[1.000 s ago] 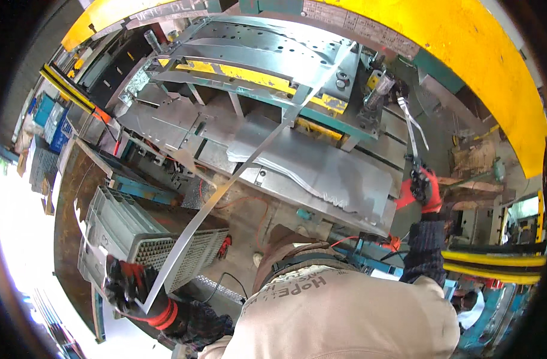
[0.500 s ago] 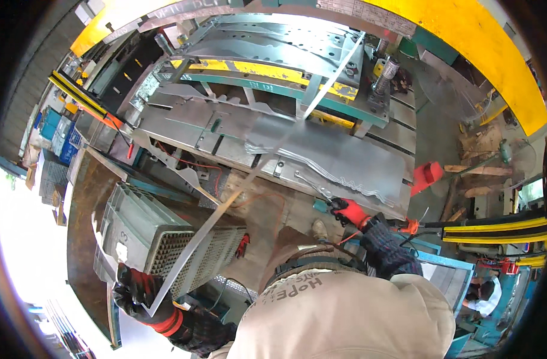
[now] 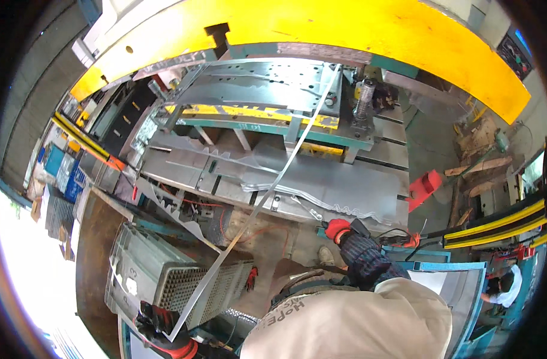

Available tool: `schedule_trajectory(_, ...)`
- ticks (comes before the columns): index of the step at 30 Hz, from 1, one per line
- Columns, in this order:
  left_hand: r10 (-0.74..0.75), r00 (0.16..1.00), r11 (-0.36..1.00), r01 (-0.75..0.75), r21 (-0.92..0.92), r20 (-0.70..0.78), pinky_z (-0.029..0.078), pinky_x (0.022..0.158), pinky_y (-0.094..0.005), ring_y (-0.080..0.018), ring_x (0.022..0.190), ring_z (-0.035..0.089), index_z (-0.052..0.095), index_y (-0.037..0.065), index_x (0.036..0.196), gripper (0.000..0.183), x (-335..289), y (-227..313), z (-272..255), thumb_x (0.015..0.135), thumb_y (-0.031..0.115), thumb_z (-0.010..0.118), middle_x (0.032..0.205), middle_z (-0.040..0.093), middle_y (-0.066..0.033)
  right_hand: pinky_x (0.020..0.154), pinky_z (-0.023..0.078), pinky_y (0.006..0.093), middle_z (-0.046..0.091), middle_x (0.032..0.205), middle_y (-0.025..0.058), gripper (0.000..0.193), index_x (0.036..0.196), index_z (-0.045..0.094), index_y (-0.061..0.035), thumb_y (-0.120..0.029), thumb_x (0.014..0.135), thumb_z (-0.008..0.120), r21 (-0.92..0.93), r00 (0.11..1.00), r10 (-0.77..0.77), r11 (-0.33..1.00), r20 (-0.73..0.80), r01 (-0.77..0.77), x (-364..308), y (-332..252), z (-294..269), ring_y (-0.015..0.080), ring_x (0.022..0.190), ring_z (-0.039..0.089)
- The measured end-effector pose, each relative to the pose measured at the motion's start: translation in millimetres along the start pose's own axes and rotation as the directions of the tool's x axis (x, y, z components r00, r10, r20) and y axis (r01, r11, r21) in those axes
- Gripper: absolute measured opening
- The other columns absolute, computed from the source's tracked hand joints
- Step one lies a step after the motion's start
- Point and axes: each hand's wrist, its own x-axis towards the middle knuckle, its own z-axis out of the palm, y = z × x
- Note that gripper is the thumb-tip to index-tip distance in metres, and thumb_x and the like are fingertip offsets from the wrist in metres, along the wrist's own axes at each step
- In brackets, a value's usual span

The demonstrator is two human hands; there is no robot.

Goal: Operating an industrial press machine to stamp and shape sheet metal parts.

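My left hand (image 3: 159, 326), in a black and red glove, is closed around the lower end of a long, narrow metal strip (image 3: 249, 221). The strip slants up to the right, its far end in front of the die (image 3: 249, 90). My right hand (image 3: 336, 229), in a red and black glove, is at the front edge of the press bed with its fingers curled. Whether anything is in them cannot be made out. A wrench (image 3: 307, 207) lies on the bed just beyond those fingers. Thin wavy-edged metal sheets (image 3: 327, 182) lie stacked behind it.
A grey plastic crate (image 3: 147, 263) stands at left beside a rusty panel (image 3: 99, 239). The yellow press beam (image 3: 321, 27) spans the top. A red box (image 3: 425, 190) and yellow-black guards (image 3: 495, 226) are at right. Another person (image 3: 507, 284) is at far right.
The view has shifted, bringing more of the yellow beam in. Both hands now appear lower. My left hand still grips the strip, and the right stays near the wrench's end.
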Motion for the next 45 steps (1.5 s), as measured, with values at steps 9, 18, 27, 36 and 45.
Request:
schedule_trajectory(9,-0.074,0.878,0.933,-0.107,-0.345,-0.473,0.040,0.059,-0.0266,-0.0154,0.072,0.049,0.043,0.002,0.090,0.023,2.4,42.0,59.5,0.078,0.021,0.044,0.076,0.050,-0.0088,0.060,0.045,0.0285,0.055,0.073,0.0038,0.040,0.104,0.044,-0.0044,-0.035,0.079,0.046,0.826,0.939,-0.197,-0.548,-0.282,0.133,2.5,-84.6,-194.0,0.0165,0.064,0.053)
schedule_trajectory(18,0.210,0.693,0.936,-0.346,-0.062,-0.690,0.026,0.036,-0.0221,-0.0093,0.043,0.037,0.042,0.005,0.078,0.014,-40.9,29.4,11.3,0.079,0.019,0.046,0.060,0.043,-0.0026,0.064,0.047,0.0355,0.056,0.077,0.0127,0.019,0.086,0.048,0.0013,-0.013,0.079,0.039,0.821,0.911,-0.294,-0.566,-0.288,0.077,28.6,-92.4,-212.8,0.0236,0.068,0.056)
schedule_trajectory(27,-0.062,0.828,0.772,-0.314,-0.552,-0.557,0.034,0.045,-0.0166,-0.0070,0.052,0.041,0.049,0.003,0.097,0.027,-59.3,-43.0,-138.7,0.082,0.024,0.040,0.068,0.048,-0.0015,0.073,0.046,0.0390,0.053,0.091,0.0166,0.024,0.099,0.045,0.0018,-0.009,0.077,0.044,0.870,0.834,-0.536,-0.466,-0.131,-0.163,-48.2,-126.2,-147.8,0.0285,0.083,0.054)
schedule_trajectory(36,-0.046,0.761,0.983,-0.082,-0.166,-0.647,0.038,0.062,-0.0277,-0.0165,0.073,0.046,0.043,0.006,0.106,0.033,-72.0,-39.5,-41.1,0.082,0.027,0.037,0.086,0.046,-0.0064,0.072,0.046,0.0387,0.052,0.095,0.0186,0.027,0.104,0.043,0.0039,-0.010,0.081,0.041,0.851,0.685,-0.722,-0.294,0.100,-0.435,-49.8,-128.8,-151.3,0.0258,0.082,0.055)
schedule_trajectory(45,-0.353,0.698,0.774,-0.156,-0.613,-0.624,0.028,0.077,-0.0337,-0.0193,0.093,0.036,0.037,0.008,0.113,0.041,-76.1,-29.0,26.7,0.081,0.033,0.032,0.105,0.037,-0.0073,0.077,0.043,0.0352,0.053,0.095,0.0132,0.038,0.105,0.043,0.0000,-0.028,0.080,0.042,0.890,0.840,-0.494,-0.455,-0.222,-0.033,26.9,-94.5,-198.9,0.0230,0.088,0.052)
